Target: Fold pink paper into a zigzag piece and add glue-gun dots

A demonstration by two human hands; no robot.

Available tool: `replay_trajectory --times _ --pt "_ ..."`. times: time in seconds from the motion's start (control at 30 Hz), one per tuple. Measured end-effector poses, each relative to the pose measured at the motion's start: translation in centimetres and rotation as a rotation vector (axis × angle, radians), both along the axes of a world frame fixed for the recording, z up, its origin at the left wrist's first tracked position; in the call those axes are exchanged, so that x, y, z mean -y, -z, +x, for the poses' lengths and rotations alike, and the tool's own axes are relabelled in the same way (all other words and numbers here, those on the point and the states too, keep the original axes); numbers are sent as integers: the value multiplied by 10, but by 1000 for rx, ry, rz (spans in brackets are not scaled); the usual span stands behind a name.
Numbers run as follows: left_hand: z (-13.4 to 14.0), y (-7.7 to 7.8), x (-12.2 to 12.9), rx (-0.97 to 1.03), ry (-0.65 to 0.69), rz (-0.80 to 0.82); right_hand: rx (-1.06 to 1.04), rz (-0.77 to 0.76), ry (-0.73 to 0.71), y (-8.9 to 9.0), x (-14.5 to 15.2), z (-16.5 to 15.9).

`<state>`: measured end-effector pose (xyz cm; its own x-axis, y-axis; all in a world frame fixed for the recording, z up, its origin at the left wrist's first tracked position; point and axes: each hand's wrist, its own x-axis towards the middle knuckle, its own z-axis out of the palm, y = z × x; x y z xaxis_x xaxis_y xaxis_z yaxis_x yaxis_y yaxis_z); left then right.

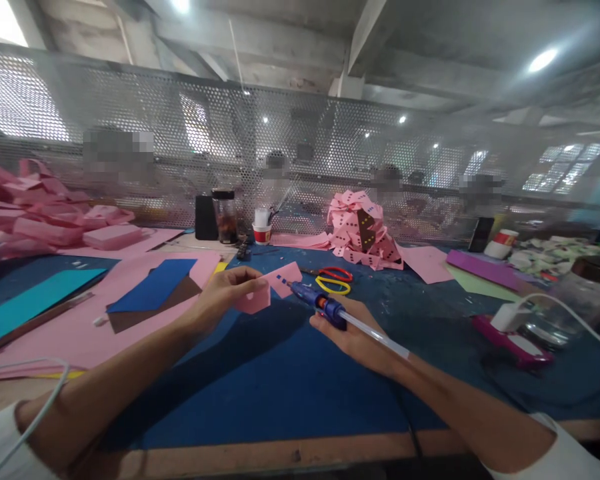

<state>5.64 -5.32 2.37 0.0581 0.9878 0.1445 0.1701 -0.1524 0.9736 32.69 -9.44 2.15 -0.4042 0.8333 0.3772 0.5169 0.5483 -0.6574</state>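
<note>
Between its thumb and fingers, my left hand (pixel 237 283) pinches a folded strip of pink foam or paper (pixel 254 300) with small blue squares near its right end. My right hand (pixel 357 337) is wrapped round a blue glue gun (pixel 310 297), with a clear glue stick (pixel 373 331) sticking out of its back. The gun's nozzle is right by the blue squares; I cannot tell whether it touches them. Just behind the gun lie scissors (pixel 335 280) with red and yellow handles. Beyond them stands a heap of pink dotted pieces (pixel 363 230).
Loose pink pieces (pixel 35 207) pile up at the left, near blue (pixel 153 287) and teal sheets (pixel 40 303). A lidded jar (pixel 226 217) and paper cup (pixel 261 230) stand at the back. To the right are a magenta power strip (pixel 513 343), cables and a large jar (pixel 575 300).
</note>
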Motion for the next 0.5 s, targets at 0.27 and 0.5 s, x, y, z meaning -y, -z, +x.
replay_trajectory --times 0.27,0.5 --pt "1 -1 2 43 -2 -11 15 15 19 3 -4 0" --pt "4 -5 4 43 -18 -4 -13 21 8 0 -2 -1"
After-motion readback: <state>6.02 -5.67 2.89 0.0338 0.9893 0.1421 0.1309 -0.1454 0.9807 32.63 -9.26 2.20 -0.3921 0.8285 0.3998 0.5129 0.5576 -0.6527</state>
